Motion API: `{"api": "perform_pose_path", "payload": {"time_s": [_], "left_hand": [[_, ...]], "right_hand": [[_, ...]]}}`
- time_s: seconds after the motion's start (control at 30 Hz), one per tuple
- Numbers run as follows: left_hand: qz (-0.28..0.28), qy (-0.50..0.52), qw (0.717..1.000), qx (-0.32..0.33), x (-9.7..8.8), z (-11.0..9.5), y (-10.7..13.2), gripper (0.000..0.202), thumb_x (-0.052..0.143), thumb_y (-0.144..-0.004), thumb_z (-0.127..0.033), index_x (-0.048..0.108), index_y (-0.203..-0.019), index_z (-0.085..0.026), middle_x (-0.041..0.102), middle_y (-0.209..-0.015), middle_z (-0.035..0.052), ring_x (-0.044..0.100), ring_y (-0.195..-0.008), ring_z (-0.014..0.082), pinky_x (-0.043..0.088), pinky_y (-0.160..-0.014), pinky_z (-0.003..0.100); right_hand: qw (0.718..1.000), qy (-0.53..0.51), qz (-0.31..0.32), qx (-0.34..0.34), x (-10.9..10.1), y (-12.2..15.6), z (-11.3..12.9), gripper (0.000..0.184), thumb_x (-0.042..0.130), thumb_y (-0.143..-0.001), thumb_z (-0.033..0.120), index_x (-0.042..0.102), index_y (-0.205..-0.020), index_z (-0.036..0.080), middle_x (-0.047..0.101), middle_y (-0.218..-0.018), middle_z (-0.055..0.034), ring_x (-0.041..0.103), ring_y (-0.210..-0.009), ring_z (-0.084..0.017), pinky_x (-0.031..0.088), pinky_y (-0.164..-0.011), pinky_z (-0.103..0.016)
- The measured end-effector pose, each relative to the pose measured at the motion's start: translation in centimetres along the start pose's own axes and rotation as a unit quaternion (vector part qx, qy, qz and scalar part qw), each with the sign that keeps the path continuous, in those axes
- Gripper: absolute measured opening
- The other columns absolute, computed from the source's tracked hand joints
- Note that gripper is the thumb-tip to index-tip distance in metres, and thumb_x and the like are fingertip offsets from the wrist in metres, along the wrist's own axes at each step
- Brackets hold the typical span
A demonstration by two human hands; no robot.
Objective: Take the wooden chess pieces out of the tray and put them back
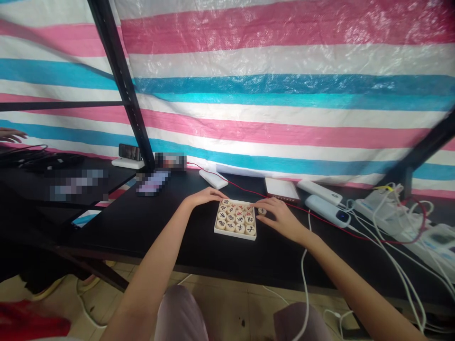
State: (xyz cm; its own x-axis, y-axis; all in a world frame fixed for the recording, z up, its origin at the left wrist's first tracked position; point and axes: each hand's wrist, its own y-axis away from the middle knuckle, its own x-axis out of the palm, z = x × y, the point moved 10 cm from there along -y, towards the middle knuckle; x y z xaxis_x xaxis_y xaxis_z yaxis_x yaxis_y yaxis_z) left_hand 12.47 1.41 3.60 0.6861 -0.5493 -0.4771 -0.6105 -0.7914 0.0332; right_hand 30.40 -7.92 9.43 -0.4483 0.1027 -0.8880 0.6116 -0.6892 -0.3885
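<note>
Flanking tray [234,234], L hand [208,194] bent at wrist, R hand [279,216] w/ thumb spread.

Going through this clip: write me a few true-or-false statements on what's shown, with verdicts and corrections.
1. The left hand is at the far left corner of the white box. True.
2. The xiangqi pieces in the box all bear red characters. False: many are black.
3. One loose xiangqi piece is outside the box, by the right hand. True.
4. The box is round. False: it has four straight sides.
5. A red cable runs behind the box. True.
</note>
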Motion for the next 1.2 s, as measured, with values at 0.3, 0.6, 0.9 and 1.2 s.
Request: {"api": "perform_pose_path", "payload": {"time_s": [0.3,0.6,0.9,1.2], "left_hand": [[-0.002,-0.011,1.000,0.000,0.0,-0.2,0.1,0.032,0.060,-0.077,-0.032,0.071,-0.104,-0.020,0.068,-0.112,0.0031,0.056,-0.112,0.0226,0.036,-0.100,0.030],[-0.008,-0.015,1.000,-0.010,-0.2,0.0,0.0,0.031,0.060,-0.077,-0.032,0.071,-0.103,-0.020,0.069,-0.110,0.0023,0.057,-0.110,0.0225,0.036,-0.099,0.029],[-0.006,-0.005,1.000,-0.015,-0.1,0.0,0.0,0.030,0.059,-0.077,-0.031,0.071,-0.103,-0.020,0.069,-0.109,0.0016,0.058,-0.109,0.0218,0.037,-0.099,0.029],[-0.006,0.000,1.000,-0.011,-0.1,0.0,-0.1,0.030,0.060,-0.076,-0.030,0.071,-0.102,-0.020,0.069,-0.109,0.0021,0.057,-0.110,0.0216,0.037,-0.099,0.028]], "right_hand": [[0.996,0.033,0.074,-0.028,0.8,-2.3,2.7,0.017,0.059,-0.083,0.035,0.067,-0.096,0.026,0.070,-0.096,-0.0013,0.059,-0.090,-0.020,0.034,-0.081,-0.038],[0.993,-0.078,-0.031,0.078,-2.0,2.5,-5.4,0.011,0.057,-0.082,0.032,0.057,-0.081,0.021,0.064,-0.085,-0.0031,0.060,-0.077,-0.017,0.048,-0.072,-0.031],[0.991,0.120,-0.007,0.058,-0.4,5.1,-5.7,0.028,0.048,-0.087,0.033,0.062,-0.111,0.026,0.060,-0.115,-0.0075,0.055,-0.105,-0.024,0.044,-0.085,-0.041],[0.983,0.172,-0.016,0.057,-0.8,3.7,-4.4,0.035,0.045,-0.089,0.035,0.057,-0.121,0.027,0.058,-0.121,-0.0077,0.055,-0.104,-0.024,0.043,-0.080,-0.039]]}}
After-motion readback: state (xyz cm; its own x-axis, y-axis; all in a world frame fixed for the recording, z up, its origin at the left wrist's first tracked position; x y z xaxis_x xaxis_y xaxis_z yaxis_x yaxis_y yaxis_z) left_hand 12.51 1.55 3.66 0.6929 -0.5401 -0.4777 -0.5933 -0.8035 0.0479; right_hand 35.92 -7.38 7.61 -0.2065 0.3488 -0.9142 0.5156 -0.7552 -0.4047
